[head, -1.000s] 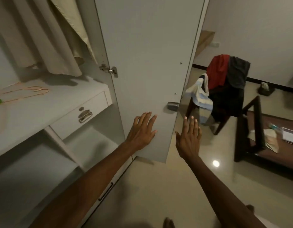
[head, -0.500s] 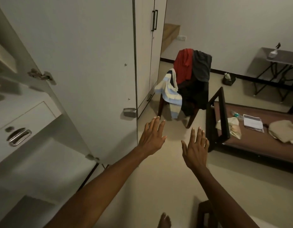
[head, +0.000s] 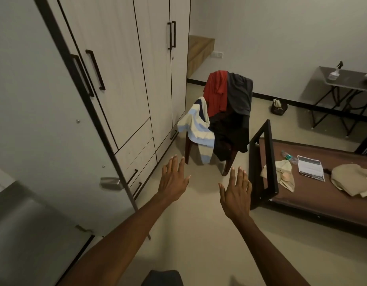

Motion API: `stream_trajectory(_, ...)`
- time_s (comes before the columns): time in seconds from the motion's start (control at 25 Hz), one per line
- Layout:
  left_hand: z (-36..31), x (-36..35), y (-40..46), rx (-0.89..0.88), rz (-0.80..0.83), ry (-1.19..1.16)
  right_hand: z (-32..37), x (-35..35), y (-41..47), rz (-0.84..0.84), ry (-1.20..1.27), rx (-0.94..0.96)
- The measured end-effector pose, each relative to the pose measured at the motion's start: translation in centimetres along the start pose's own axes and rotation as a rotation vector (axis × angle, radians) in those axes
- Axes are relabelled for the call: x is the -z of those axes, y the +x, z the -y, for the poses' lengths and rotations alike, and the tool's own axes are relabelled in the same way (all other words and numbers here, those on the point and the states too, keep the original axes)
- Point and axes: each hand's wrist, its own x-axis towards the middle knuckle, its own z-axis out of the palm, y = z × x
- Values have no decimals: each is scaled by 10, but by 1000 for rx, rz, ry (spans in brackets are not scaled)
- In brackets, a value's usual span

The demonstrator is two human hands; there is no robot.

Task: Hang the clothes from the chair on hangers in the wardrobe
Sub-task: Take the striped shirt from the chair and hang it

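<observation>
A dark wooden chair (head: 187, 148) stands beside the wardrobe, piled with clothes. A red shirt (head: 215, 89) and a dark grey shirt (head: 239, 93) hang over its back. A cream and blue striped shirt (head: 197, 129) droops off its left side, and black garments (head: 230, 137) fill the seat. My left hand (head: 173, 179) and my right hand (head: 236, 193) are stretched out flat, palms down, fingers apart, holding nothing, well short of the chair. The open wardrobe door (head: 44, 120) fills the left.
Closed wardrobe doors (head: 125, 69) with black handles run along the left wall. A low brown bed (head: 322, 195) with a black frame end sits right, carrying papers, a bottle and beige cloth. A folding table (head: 347, 83) with a spray bottle and a small black basket (head: 278, 107) stand by the far wall.
My view has swung right, away from the wardrobe interior and toward the chair. Both hands stay open and outstretched, now over bare floor instead of the open door.
</observation>
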Motion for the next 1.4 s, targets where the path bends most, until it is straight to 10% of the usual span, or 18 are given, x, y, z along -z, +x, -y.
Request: stream_trajectory(1.4,80,-164,643,287,177,-215,26,-199,694,156,114,30)
